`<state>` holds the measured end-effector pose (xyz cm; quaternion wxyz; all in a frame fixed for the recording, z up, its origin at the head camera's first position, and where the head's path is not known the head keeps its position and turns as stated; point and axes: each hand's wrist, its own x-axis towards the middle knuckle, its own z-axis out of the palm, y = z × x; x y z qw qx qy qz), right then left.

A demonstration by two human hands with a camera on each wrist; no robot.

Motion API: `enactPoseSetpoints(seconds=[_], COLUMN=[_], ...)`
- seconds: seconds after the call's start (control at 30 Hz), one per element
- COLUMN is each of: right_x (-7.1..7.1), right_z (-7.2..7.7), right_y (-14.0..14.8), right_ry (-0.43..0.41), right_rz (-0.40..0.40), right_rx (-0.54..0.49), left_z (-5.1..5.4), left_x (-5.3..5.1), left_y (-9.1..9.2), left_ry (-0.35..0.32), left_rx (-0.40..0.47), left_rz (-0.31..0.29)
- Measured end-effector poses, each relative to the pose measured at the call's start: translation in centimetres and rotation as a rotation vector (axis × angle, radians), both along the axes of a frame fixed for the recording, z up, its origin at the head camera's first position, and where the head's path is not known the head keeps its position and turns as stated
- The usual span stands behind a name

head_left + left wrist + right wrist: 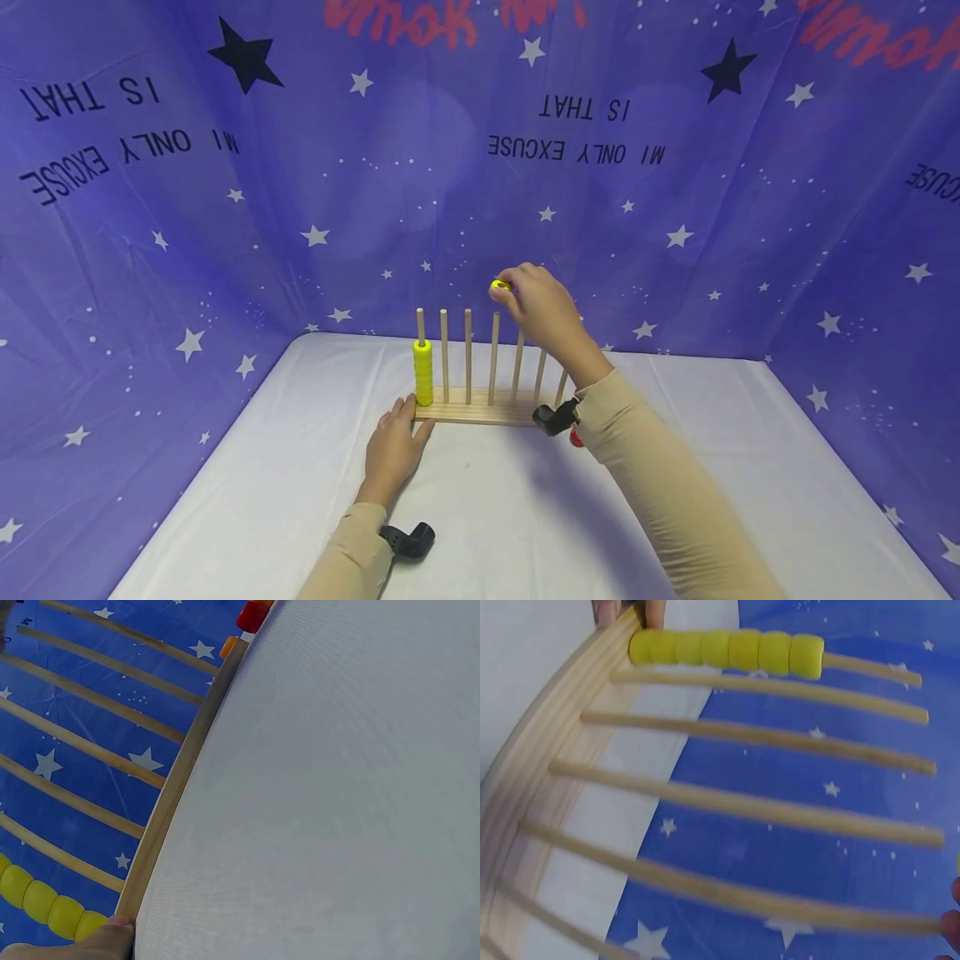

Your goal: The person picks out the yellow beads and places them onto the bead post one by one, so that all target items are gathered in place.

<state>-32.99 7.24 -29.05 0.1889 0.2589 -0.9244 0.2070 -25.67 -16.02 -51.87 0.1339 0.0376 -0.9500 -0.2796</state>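
Note:
In the head view my right hand (550,310) pinches a yellow bead (499,287) between thumb and fingers. It is raised above the dowels near the middle of a wooden peg rack (480,410). Several yellow beads (423,372) are stacked on the leftmost dowel, whose top stands bare above them. My left hand (395,446) rests against the left end of the rack's base, thumb along the front edge. In the right wrist view the fingertips (951,928) show only at the right edge, and the held bead is barely visible.
A red bead (577,437) lies by the rack's right end, partly behind the right wrist strap. The left wrist view also shows an orange bead (228,647) there. The rack stands on a white tablecloth (465,517), with a blue starry curtain (420,208) behind.

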Motion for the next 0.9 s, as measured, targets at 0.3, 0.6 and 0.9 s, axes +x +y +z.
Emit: enactPoseSetpoints(seconds=[0.3,0.6,0.9], right_x=[0.4,0.5,0.8], right_z=[-0.3,-1.0,-1.5], right_y=[-4.0,-7.0,-8.8], right_ry=[0.044,0.042,0.086], right_rz=[0.069,0.110,0.134], right_rx=[0.034,0.050,0.059], left_z=[0.1,0.0,0.0], left_x=[0.0,0.0,0.1], left_y=[0.0,0.0,0.1], left_ry=[-0.008,-0.004,0.004], left_rx=[-0.001,0.000,0.000], left_rz=[0.010,0.014,0.013])
